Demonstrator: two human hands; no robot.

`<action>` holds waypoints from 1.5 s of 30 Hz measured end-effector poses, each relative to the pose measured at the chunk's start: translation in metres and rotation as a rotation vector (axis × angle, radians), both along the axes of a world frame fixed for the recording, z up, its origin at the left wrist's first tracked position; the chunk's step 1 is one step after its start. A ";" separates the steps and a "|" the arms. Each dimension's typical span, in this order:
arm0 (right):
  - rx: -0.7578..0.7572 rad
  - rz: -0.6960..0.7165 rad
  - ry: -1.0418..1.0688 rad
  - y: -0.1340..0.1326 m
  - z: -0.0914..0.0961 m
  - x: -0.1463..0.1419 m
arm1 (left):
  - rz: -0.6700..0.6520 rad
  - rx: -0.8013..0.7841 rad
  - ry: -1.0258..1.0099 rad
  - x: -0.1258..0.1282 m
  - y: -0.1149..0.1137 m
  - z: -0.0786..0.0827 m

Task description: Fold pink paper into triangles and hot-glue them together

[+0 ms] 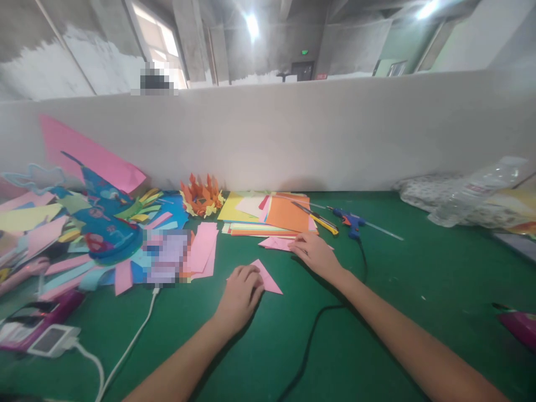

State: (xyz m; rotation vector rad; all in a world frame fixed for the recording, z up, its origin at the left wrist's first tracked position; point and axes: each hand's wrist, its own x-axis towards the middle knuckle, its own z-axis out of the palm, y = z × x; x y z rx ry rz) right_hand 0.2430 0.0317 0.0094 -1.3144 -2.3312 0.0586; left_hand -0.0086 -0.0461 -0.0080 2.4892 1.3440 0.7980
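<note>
On the green table top, my left hand (239,297) rests with bent fingers over a folded pink paper triangle (270,280). Its fingers cover the triangle's left part. Farther forward and to the right, my right hand (315,254) has its fingertips closed on another folded pink paper piece (274,243), which lies flat with its pointed end to the left. The fingers hide part of this piece. Just beyond it is a stack of coloured paper (288,215), with a yellow and black utility knife (320,219) lying across its right side.
A blue glue gun (350,220) with a black cord lies right of the stack. An orange paper crown (202,196), pink strips (203,251) and a blue cone hat (106,218) among paper scraps stand left. A plastic bottle (477,190) leans at right. A white partition (268,134) rises behind.
</note>
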 end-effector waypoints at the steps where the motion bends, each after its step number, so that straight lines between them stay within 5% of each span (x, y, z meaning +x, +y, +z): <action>1: -0.013 -0.006 0.017 0.001 0.001 -0.002 | -0.005 0.000 -0.012 0.000 0.001 -0.001; 13: -0.029 -0.253 -0.004 0.018 0.001 -0.028 | -0.006 -0.040 -0.128 -0.002 0.005 -0.003; 28: -0.183 -0.069 0.053 0.007 0.005 -0.035 | -0.021 -0.023 -0.050 -0.006 -0.001 0.000; 36: -0.001 0.098 -0.021 -0.036 0.010 -0.032 | 0.017 0.000 -0.052 -0.006 -0.003 -0.004; 45: -0.276 0.096 0.115 -0.051 0.004 -0.029 | 0.051 -0.007 -0.025 -0.003 -0.006 0.001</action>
